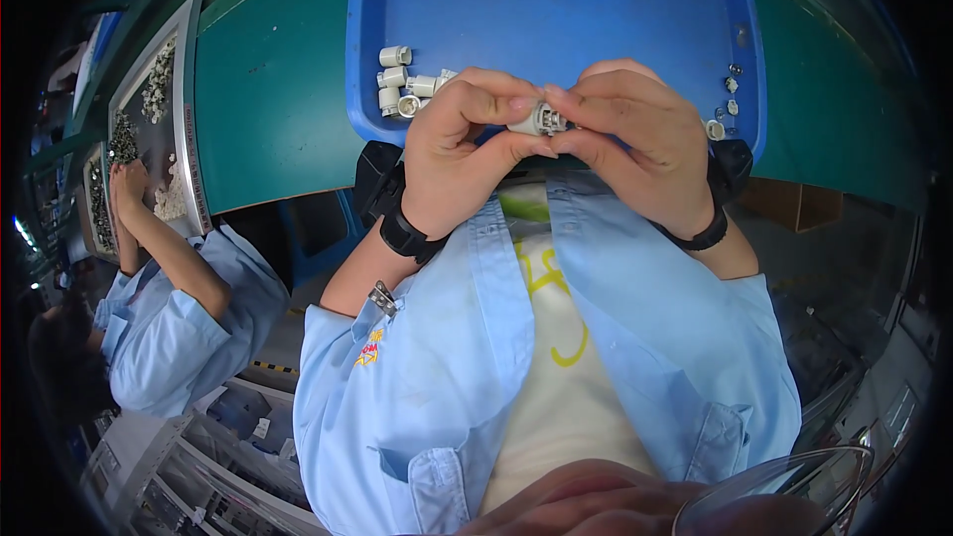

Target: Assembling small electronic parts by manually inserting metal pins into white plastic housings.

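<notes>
Over the near edge of the blue tray [556, 0], both hands meet at a small white cylindrical part [526, 125] with metal contacts at its right end. My left hand [462, 134] pinches the white body between thumb and fingers. From the other side, my right hand [640, 124] has its thumb and forefinger closed around the metal end; whether a separate tiny piece is between them I cannot tell. Several similar white cylindrical parts [394, 76] lie in the tray beside my left hand. Small metal and white pieces [733, 85] lie along the tray's right side.
The tray stands on a green table [273, 89]. To the left, a co-worker's hands [129, 189] are at a shallow metal tray [189, 119] with heaps of small parts. A cardboard box [794, 204] sits below the table edge at right.
</notes>
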Demonstrator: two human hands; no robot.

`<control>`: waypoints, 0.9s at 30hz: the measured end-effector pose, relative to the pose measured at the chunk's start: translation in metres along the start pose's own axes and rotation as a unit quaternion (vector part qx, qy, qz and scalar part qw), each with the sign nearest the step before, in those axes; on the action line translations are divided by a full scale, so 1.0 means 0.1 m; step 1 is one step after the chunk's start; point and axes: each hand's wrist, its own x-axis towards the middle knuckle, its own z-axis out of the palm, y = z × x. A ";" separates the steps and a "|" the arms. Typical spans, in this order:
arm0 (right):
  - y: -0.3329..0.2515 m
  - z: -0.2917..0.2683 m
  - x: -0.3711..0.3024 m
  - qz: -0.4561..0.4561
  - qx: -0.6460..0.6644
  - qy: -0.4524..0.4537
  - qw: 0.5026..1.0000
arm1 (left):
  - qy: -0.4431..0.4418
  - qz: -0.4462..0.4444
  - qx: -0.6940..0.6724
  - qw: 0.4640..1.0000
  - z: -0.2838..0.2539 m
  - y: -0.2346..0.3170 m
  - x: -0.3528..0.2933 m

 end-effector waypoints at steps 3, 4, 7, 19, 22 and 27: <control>0.03 -0.02 -0.03 0.005 0.026 -0.011 1.000 | -0.010 0.011 0.008 1.000 0.00 0.01 -0.02; 0.04 -0.03 -0.03 0.007 0.040 -0.017 0.999 | -0.011 0.003 0.008 1.000 0.01 0.02 -0.03; 0.05 -0.04 -0.05 0.029 0.066 -0.020 0.997 | -0.014 -0.014 0.007 1.000 0.01 0.04 -0.03; 0.05 -0.07 -0.06 0.011 0.054 -0.026 0.998 | -0.018 0.012 0.042 0.999 -0.03 0.00 -0.04; 0.04 -0.06 -0.05 -0.007 0.028 -0.032 0.999 | -0.013 0.007 0.125 0.992 -0.05 0.04 -0.04; 0.05 -0.06 -0.04 -0.020 0.011 -0.038 0.999 | -0.008 0.016 0.146 0.989 -0.07 0.06 -0.03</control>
